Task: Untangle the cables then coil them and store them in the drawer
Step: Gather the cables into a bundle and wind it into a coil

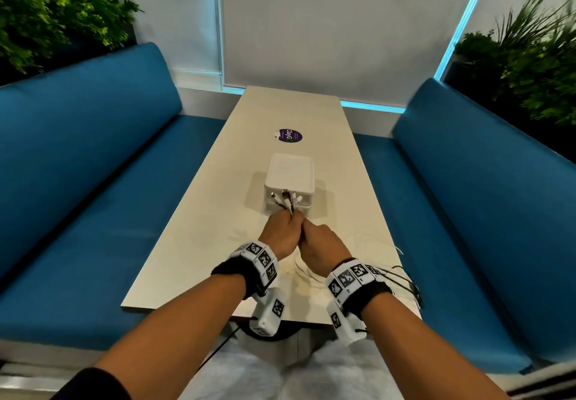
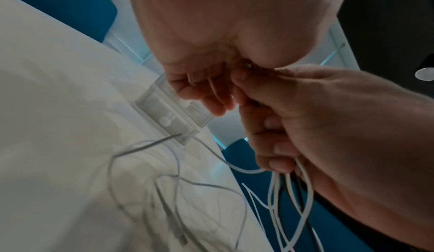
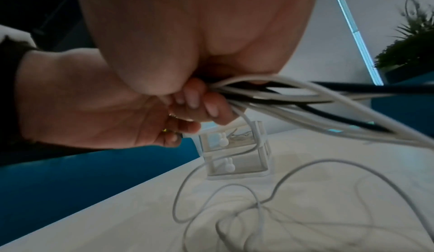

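Observation:
Both hands meet just in front of a small white drawer unit (image 1: 290,181) on the pale table (image 1: 199,228). My left hand (image 1: 282,231) is curled round the cable bundle, with several connector ends (image 1: 287,200) sticking out above the fist. My right hand (image 1: 321,240) grips the same bundle of white and black cables (image 3: 281,96) right beside it, fingers (image 3: 199,100) wrapped round the strands. Below the right hand (image 2: 305,126) white loops (image 2: 281,191) hang down. The clear drawer fronts with white knobs (image 3: 226,154) are shut.
Loose white cable loops (image 3: 234,200) lie on the table near its front edge, and thin black cables (image 1: 405,278) trail off the right corner. A purple round sticker (image 1: 289,136) sits farther back. Blue bench seats (image 1: 93,197) flank the table on both sides.

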